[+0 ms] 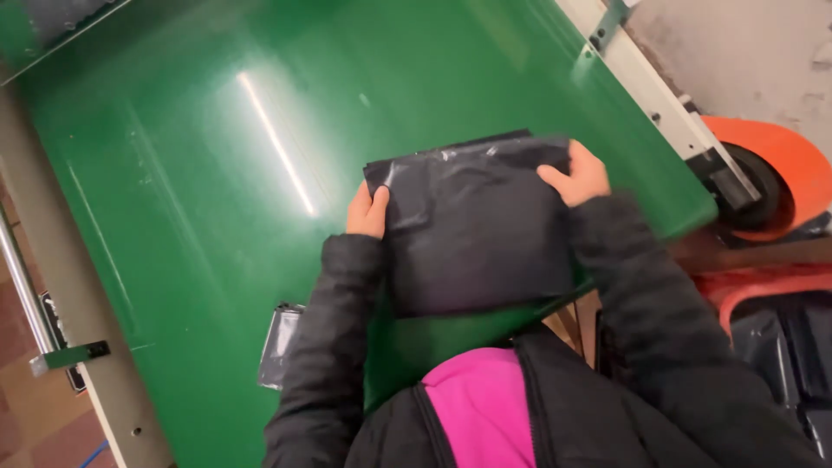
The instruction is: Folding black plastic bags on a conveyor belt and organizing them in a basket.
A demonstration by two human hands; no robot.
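- Closest to you is your black jacket (624,407), open at the front, with a pink top (481,403) showing under it.
- Just left of your left sleeve, a small grey plastic packet (279,345) lies flat on the belt. Part of it hides under your arm.
- To your right, past the edge of the belt, sits an orange bin (763,290). Dark plastic bags (793,347) lie in it, but you cannot tell how many.
- In front of you is a black plastic bag (477,230). It is flat and sealed, so what is inside does not show. It rests on the green belt (191,173), near the belt's right edge.
- Your left hand (367,212) grips the bag's left edge, with the thumb on top and the fingers tucked behind.
- Your right hand (576,176) grips the bag's top right corner, thumb on top too. Both hands are closed on the bag.
- Farther out, the green belt is shiny, and a long bright streak of light lies on it.
- A pale metal rail (646,82) runs along the belt's far right side.
- Beside that rail stands an orange wheel guard (784,160) with a black wheel inside it.
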